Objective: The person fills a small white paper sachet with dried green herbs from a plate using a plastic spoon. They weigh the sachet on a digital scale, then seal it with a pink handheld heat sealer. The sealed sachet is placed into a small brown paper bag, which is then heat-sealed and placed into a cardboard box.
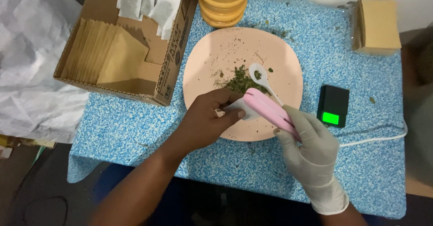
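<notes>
Down at the bottom edge, two forearms reach in over the table with its blue speckled cover. On the left, the bare left hand is curled in, thumb and fingers pinched together on a small white sachet, right at the near rim of the pink plate. On the right, the gloved right hand is wrapped firmly around a pink handheld sealer, and the sealer's front end sits right against the sachet — its jaws look closed over the sachet's edge, though the exact bite is hard to make out. Just beyond, a white spoon rests on the plate, bowl beside a little heap of green dried herb, with crumbs scattered across the plate. Off to the right, a small black scale with a lit green display sits near the plate. Far left, an open cardboard box holds tan envelopes and white sachets. A stack of yellow containers stands at the top, just behind the plate, and a tan block in clear wrap lies at top right.
</notes>
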